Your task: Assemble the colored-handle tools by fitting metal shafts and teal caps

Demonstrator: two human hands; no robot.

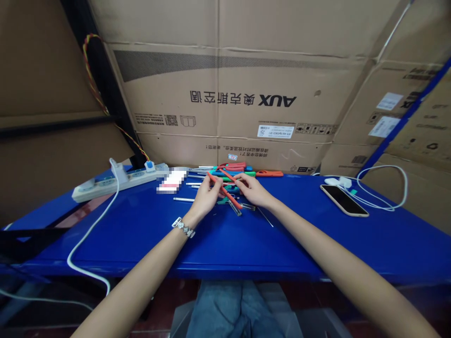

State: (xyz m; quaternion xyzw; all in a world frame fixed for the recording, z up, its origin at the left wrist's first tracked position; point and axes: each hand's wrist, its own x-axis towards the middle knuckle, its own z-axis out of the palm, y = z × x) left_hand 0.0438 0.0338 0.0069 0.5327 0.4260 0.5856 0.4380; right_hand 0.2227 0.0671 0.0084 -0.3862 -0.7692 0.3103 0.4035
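Note:
My left hand (pixel 207 196) and my right hand (pixel 251 190) meet over a blue table (pixel 225 244), both with fingers closed. The left hand grips a red-handled screwdriver (pixel 225 191) that slants down to the right, its tip near the table. The right hand pinches another red-handled tool (pixel 228 174) by its upper end. Under the hands lie green-handled tools (pixel 225 200) and loose metal shafts (pixel 183 199). A silver watch sits on my left wrist.
More red, blue and green screwdrivers (pixel 243 170) lie in a row at the table's back edge. A white power strip (pixel 118 182) with a cable lies at the left, a phone (pixel 344 200) and white charger cable (pixel 380 188) at the right. Cardboard boxes (pixel 225 94) stand behind.

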